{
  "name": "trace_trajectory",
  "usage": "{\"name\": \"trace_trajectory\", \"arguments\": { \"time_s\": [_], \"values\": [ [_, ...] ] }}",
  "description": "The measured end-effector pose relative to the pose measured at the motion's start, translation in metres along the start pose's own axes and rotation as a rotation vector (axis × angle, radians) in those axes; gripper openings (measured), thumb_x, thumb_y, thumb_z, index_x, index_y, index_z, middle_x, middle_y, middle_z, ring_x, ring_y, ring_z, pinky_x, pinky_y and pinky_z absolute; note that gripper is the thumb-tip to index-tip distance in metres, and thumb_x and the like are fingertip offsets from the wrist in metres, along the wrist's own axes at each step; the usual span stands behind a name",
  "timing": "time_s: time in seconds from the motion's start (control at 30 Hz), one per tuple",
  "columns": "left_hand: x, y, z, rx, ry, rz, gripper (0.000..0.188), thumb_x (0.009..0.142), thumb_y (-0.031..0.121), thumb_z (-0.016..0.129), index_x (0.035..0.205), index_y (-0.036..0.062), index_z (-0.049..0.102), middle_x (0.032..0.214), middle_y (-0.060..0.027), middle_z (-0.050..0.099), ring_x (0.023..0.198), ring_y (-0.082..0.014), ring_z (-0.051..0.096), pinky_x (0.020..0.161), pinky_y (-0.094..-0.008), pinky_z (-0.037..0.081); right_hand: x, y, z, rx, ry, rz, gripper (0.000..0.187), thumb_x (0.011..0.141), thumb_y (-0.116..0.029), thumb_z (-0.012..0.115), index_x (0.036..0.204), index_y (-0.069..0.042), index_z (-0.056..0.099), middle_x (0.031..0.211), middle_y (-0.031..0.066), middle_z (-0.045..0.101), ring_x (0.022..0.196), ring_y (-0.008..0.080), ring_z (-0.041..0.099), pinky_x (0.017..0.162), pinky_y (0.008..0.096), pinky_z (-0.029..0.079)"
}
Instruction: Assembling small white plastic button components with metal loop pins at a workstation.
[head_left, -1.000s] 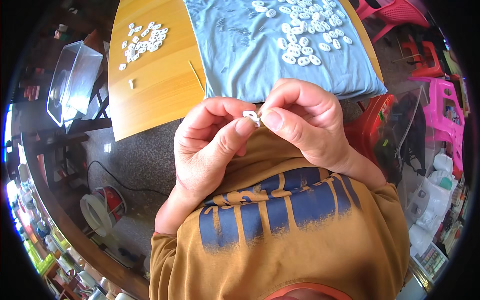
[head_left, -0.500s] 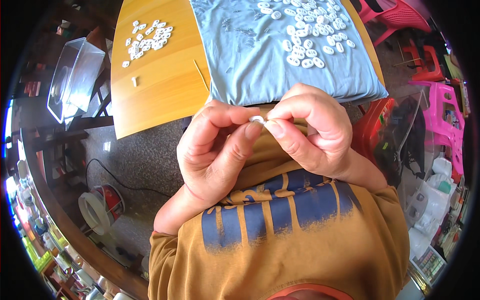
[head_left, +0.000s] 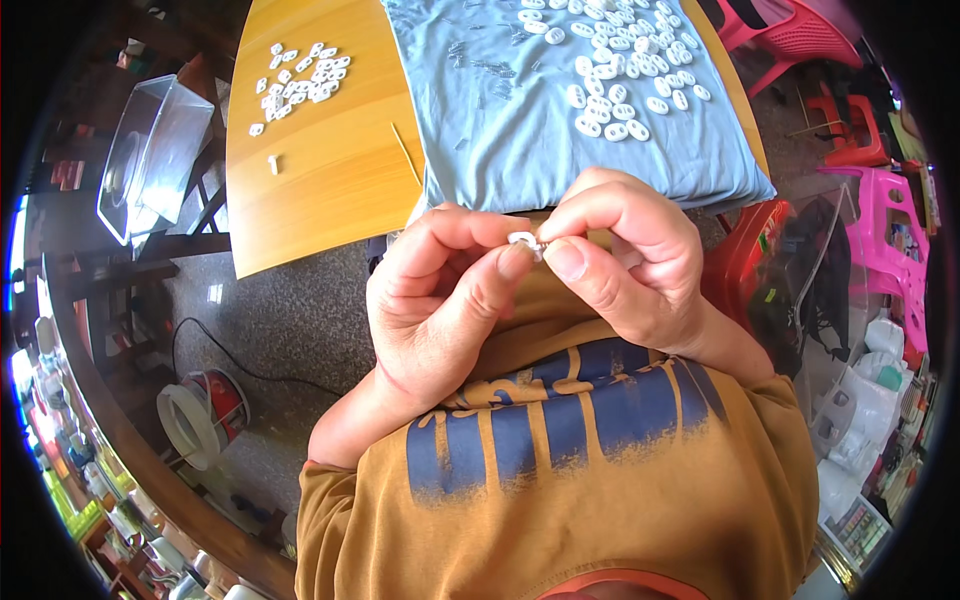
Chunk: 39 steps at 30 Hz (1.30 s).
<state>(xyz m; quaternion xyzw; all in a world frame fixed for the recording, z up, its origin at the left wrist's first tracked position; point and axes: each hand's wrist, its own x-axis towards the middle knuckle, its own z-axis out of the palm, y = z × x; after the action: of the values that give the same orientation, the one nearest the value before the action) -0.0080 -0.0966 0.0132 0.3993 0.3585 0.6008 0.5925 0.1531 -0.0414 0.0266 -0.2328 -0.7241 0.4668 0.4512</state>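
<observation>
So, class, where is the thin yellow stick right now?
In the head view, the thin yellow stick lies on the wooden table, just left of the blue cloth, beyond the left hand.

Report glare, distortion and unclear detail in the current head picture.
Head view: glare streaks the clear box; head view: the fisheye bows the brown rail, with black corners; head view: the left hand's white piece shows, but whatever the right hand pinches is too small to identify.

White pc point(head_left: 521, 238) part-hidden in L grip point(head_left: 440, 292), bit point(head_left: 543, 245) in R grip point(head_left: 638, 255) too sm. to ID
</observation>
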Motion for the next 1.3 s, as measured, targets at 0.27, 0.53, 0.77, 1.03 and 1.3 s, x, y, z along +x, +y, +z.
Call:
{"name": "trace_trajectory", "arguments": {
  "time_s": [0.27, 0.53, 0.77, 1.03, 1.3],
  "values": [
    [-0.0004, -0.0007, -0.0019, -0.039, -0.005, -0.021, 0.011, 0.085, 0.003, 0.059, 0.096, 0.0012, 0.058, 0.088, -0.0025, 0.062, 0.064, -0.0012, 0.049, 0.055, -0.0151, 0.040, -0.0001, -0.0007, 0.0021, -0.062, -0.011, 0.013, 0.004, 0.080, 0.001, 0.061, 0.081, 0.000, 0.057, 0.070, 0.0074, 0.057, 0.058, 0.0138, 0.055, 0.052, 0.0237, 0.043],
    [0.0004, -0.0018, 0.0008, 0.422, 0.069, 0.174, 0.010, 0.078, -0.001, 0.064, 0.088, 0.0005, 0.062, 0.077, -0.0033, 0.059, 0.062, -0.0096, 0.050, 0.055, -0.0205, 0.039, -0.0012, 0.0000, -0.0028, -0.251, -0.063, -0.066, 0.007, 0.083, -0.005, 0.060, 0.084, 0.001, 0.057, 0.068, 0.0075, 0.055, 0.056, 0.0145, 0.049, 0.051, 0.0251, 0.038],
    [-0.0007, -0.0035, -0.0032, 0.067, -0.007, -0.018, 0.011, 0.083, 0.002, 0.062, 0.093, 0.0011, 0.060, 0.080, -0.0013, 0.060, 0.064, -0.0042, 0.050, 0.055, -0.0174, 0.040, -0.0009, -0.0009, -0.0001, -0.228, -0.048, 0.003, 0.007, 0.080, -0.007, 0.063, 0.079, -0.002, 0.057, 0.065, 0.0088, 0.055, 0.053, 0.0222, 0.052, 0.048, 0.0292, 0.040],
    [-0.0011, -0.0026, -0.0025, -0.029, -0.001, 0.007, 0.010, 0.084, 0.003, 0.060, 0.094, 0.0008, 0.058, 0.089, -0.0035, 0.062, 0.065, -0.0021, 0.050, 0.055, -0.0151, 0.041, -0.0003, -0.0021, 0.0016, -0.213, -0.023, -0.058, 0.006, 0.081, -0.005, 0.062, 0.081, 0.000, 0.059, 0.065, 0.0098, 0.056, 0.053, 0.0226, 0.053, 0.048, 0.0290, 0.041],
    [-0.0010, -0.0036, -0.0022, -0.036, 0.006, 0.029, 0.011, 0.084, 0.002, 0.060, 0.095, 0.0005, 0.058, 0.087, -0.0030, 0.061, 0.064, -0.0020, 0.049, 0.057, -0.0150, 0.040, -0.0020, 0.0020, 0.0060, -0.225, 0.021, -0.100, 0.008, 0.077, -0.002, 0.063, 0.082, -0.001, 0.058, 0.065, 0.0089, 0.055, 0.053, 0.0219, 0.052, 0.047, 0.0293, 0.041]
  ]
}}
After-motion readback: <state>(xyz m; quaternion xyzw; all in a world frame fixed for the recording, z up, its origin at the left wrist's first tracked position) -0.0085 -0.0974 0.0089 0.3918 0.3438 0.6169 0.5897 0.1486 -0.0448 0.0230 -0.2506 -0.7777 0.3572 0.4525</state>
